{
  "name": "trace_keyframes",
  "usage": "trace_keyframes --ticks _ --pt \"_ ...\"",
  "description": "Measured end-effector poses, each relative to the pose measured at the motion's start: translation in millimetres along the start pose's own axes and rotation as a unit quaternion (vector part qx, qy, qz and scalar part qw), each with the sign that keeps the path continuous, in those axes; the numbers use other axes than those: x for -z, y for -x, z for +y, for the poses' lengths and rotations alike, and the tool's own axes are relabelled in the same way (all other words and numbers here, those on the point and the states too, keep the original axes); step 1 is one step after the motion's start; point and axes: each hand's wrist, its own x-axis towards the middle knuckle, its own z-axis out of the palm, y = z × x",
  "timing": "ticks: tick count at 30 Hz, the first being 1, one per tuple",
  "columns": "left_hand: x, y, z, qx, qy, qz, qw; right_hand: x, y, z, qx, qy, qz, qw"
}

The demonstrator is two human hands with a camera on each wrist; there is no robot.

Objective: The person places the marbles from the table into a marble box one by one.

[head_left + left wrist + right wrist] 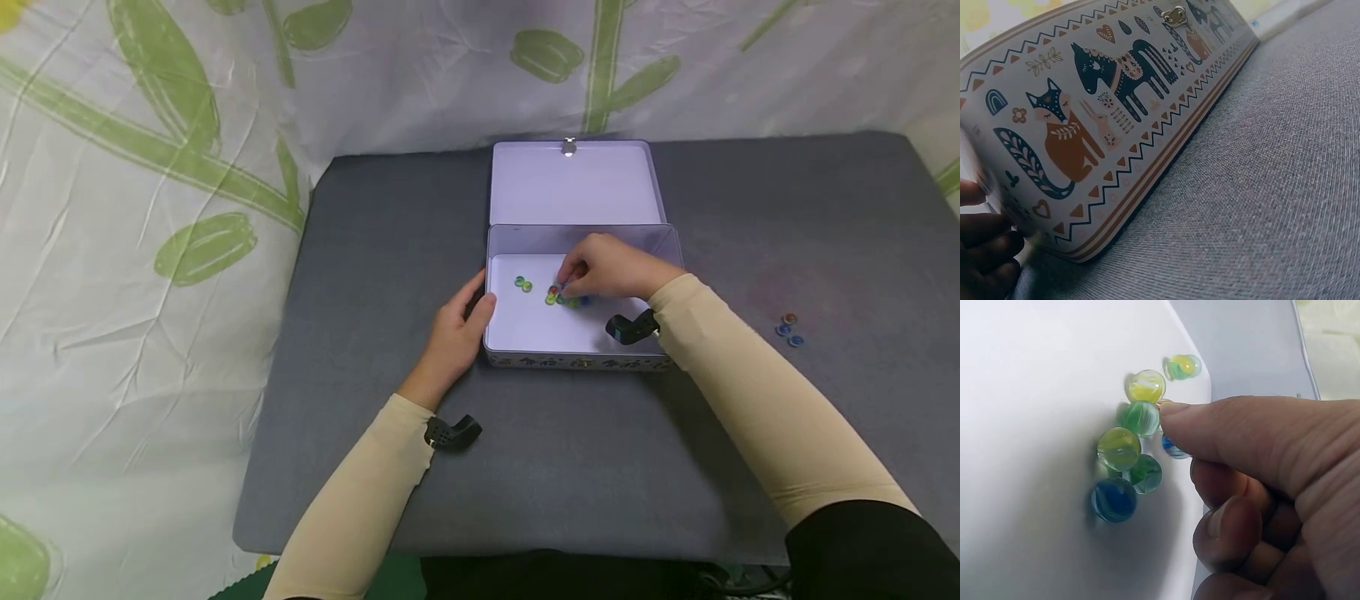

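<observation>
Several marbles [1119, 449] beside right hand [611, 268] inside box [517, 327]; left hand [455, 332] outside.

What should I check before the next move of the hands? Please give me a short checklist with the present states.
1. Lid open and folded back: ok.
2. Left-hand grip touching the left side of the box: ok.
3. Right-hand grip inside the box, at the main marble group: ok.
4. A marble firmly pinched by the right-hand grip: cannot tell; the thumb hides the contact.
5. Marbles in the box all together: not ok; two marbles lie apart, to the left.
6. Table free of loose marbles: not ok; three marbles lie right of the box.
</observation>
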Motion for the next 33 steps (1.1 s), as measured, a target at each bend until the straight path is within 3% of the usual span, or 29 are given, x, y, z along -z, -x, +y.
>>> trace_keyframes --ticks 20,26,30,33 --pt "-0.6 0.0 -0.5 -0.007 -0.014 0.01 0.9998 10.2 9.2 -11.3 0.0 -0.001 0.04 0.999" --pt "-1.1 0.8 2.4 -0.002 -0.012 0.012 0.9999 22.6 20.7 -21.0 0.012 -0.027 0.063 0.998" --pt "-1.4 2.3 3.5 0.004 -0.016 0.011 0.9998 33.7 33.0 -24.3 -0.003 -0.063 0.072 0.995" --pt "-1.0 2.4 3.7 0.003 -0.018 0.014 0.9997 44.5 42.7 -24.7 -0.007 -0.059 0.09 0.994"
